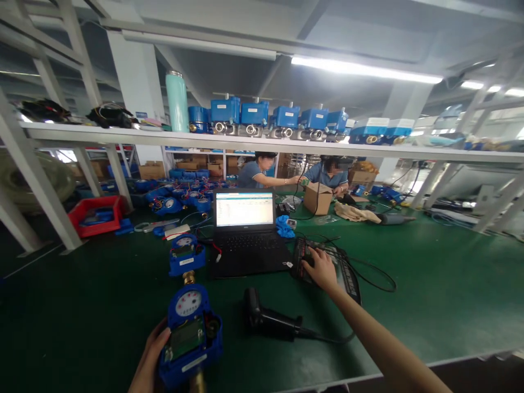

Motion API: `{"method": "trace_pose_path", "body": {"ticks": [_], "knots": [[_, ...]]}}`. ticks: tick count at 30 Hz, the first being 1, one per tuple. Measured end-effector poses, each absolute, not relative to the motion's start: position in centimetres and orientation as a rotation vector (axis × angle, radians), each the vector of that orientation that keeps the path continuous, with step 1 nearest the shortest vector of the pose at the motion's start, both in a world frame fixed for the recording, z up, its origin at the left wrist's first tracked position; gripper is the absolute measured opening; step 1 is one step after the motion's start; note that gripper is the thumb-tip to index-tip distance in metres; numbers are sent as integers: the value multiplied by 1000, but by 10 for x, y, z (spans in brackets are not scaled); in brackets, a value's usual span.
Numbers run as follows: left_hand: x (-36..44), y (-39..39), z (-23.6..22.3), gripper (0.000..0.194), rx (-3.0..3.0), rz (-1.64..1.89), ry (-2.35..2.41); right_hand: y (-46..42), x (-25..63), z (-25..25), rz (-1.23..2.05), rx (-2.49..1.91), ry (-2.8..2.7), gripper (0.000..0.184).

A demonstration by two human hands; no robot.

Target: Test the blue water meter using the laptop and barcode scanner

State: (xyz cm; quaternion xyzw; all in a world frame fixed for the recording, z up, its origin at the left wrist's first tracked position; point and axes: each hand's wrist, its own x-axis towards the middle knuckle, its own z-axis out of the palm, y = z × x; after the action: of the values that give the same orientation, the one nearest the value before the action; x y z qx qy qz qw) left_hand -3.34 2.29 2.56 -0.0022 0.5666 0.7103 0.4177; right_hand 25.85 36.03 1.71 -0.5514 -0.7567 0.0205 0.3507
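My left hand (152,355) is closed on the left side of a blue water meter (190,333) with a round dial, a small display and brass pipe ends. Behind it on the green bench stands a second blue water meter (186,255). My right hand (322,268) rests curled over a dark computer mouse (307,261) on a printed mouse pad (352,281). Between my hands lies a black barcode scanner (266,316), its cable running right. Beyond it an open laptop (244,210) shows a table-like page on its lit screen.
A shelf (262,143) above the bench carries several blue meters and a teal bottle (177,103). At left sits a red bin (98,215) near many blue meters. Two people (256,174) work across the bench beside a cardboard box (318,198). Loose cables (379,273) lie at right.
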Motion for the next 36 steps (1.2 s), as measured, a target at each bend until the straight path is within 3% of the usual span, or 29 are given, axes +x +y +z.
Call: {"method": "trace_pose_path", "body": {"ticks": [4, 7, 9, 12, 16, 24, 36], "knots": [[-27, 26, 31, 70, 0, 1748, 1451, 385, 275, -25, -36, -1507, -2124, 52], [-26, 23, 19, 108, 195, 1827, 1575, 389, 278, -37, -92, -1462, -2120, 49], [-26, 19, 9, 122, 455, 1929, 1692, 390, 278, -39, -114, -1455, -2129, 48], [-24, 15, -4, 105, 841, 1992, 1788, 394, 278, -41, -147, -1398, -2148, 48], [-17, 15, -7, 86, 809, 1960, 1686, 400, 280, -47, -155, -1281, -2161, 50], [-8, 16, 5, 108, 589, 1963, 1683, 413, 283, -57, -169, -1200, -2179, 50], [-4, 17, 9, 106, 620, 1956, 1741, 410, 281, -57, -189, -1153, -2173, 52]]}}
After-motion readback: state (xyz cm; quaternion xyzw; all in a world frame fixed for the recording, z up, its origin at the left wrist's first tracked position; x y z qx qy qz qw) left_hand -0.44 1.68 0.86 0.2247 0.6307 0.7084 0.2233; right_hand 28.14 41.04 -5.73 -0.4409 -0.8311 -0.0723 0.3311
